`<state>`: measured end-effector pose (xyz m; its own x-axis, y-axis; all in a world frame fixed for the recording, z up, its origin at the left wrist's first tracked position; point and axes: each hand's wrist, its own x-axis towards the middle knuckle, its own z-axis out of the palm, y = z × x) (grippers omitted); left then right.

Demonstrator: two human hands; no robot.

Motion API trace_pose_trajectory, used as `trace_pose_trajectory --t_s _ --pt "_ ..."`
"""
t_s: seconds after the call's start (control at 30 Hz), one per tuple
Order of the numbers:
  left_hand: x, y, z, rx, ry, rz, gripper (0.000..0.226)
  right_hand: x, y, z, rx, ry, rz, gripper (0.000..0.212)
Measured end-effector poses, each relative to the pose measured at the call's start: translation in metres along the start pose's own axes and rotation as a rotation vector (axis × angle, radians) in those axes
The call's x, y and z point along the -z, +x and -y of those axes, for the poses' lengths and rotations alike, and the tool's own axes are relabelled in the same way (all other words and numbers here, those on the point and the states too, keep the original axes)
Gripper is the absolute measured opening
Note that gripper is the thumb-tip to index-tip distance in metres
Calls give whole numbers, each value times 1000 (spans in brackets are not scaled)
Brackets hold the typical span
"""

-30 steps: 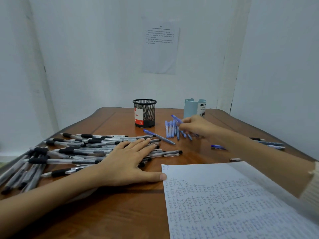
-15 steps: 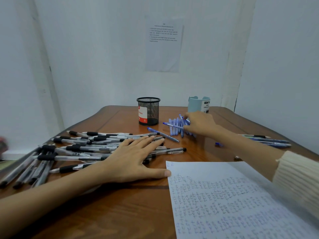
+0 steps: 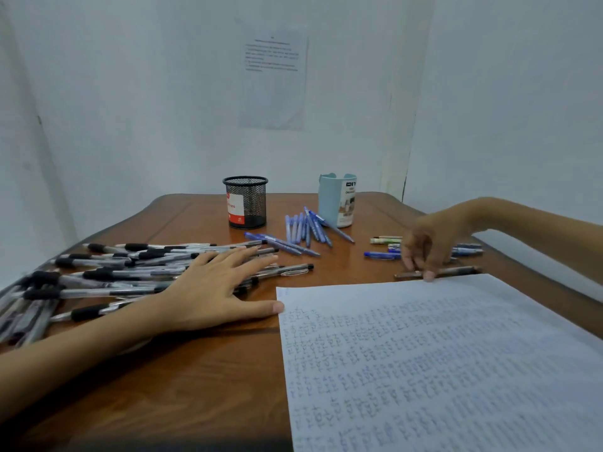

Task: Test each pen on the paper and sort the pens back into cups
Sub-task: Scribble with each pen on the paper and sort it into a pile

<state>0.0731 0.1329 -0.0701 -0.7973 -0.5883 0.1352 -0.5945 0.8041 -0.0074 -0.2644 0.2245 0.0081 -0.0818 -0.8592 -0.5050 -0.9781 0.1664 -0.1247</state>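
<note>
right hand (image 3: 430, 243) has left the blue pens (image 3: 303, 230); its fingers (image 3: 428, 275) pinch a dark pen (image 3: 456, 271) beside the paper (image 3: 424, 353) for testing; left hand (image 3: 215, 288) lies released.

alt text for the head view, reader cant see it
The right hand touches a dark pen at the top edge of a scribble-filled paper. The left hand lies flat on a pile of black-grip pens; blue pens lie by a mesh cup and a pale cup.

Black pens (image 3: 107, 275) piled left, blue pens (image 3: 303, 230) between two cups (image 3: 337, 200), dark pen (image 3: 456, 271) beside scribbled paper (image 3: 440, 370)
</note>
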Motion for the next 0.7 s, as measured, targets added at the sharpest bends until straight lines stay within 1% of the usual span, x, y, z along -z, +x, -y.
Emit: trace_pose_trajectory --t_s 0.07,0.17,0.23,0.27,0.33,0.4,0.47,0.5,0.57,0.6,0.63,0.7 --pt "-1 -2 -2 -25 -23 -38 81 -9 1 -13 52 50 -84 11" --pt "1 -3 -5 -74 -35 -118 79 -15 -1 -19 90 116 -242 6" --pt "2 -2 -6 -152 -72 -215 70 -16 1 -19 97 128 -347 9" --pt "3 -2 -6 -214 -111 -268 62 -16 3 -18 99 130 -368 11" --pt "3 -2 -7 -364 -198 -333 45 -16 6 -15 104 135 -318 10" --pt "3 -2 -10 -489 -232 -344 32 -17 4 -12 97 118 -257 8" --pt "3 -3 -12 -537 -226 -309 27 -18 1 -6 82 83 -261 4" --pt "3 -3 -12 -546 -227 -284 27 -18 -1 -2 86 57 -300 3" --pt "4 -5 -11 -550 -240 -244 31 -16 -6 6 129 39 -487 5" --pt "4 -5 -11 -546 -241 -236 31 -14 -8 11 167 94 -605 4" --pt "4 -7 -12 -543 -235 -239 31 -12 -11 18 216 197 -713 1" --pt "6 -11 -13 -539 -217 -250 32 -7 -14 37 286 451 -894 8"
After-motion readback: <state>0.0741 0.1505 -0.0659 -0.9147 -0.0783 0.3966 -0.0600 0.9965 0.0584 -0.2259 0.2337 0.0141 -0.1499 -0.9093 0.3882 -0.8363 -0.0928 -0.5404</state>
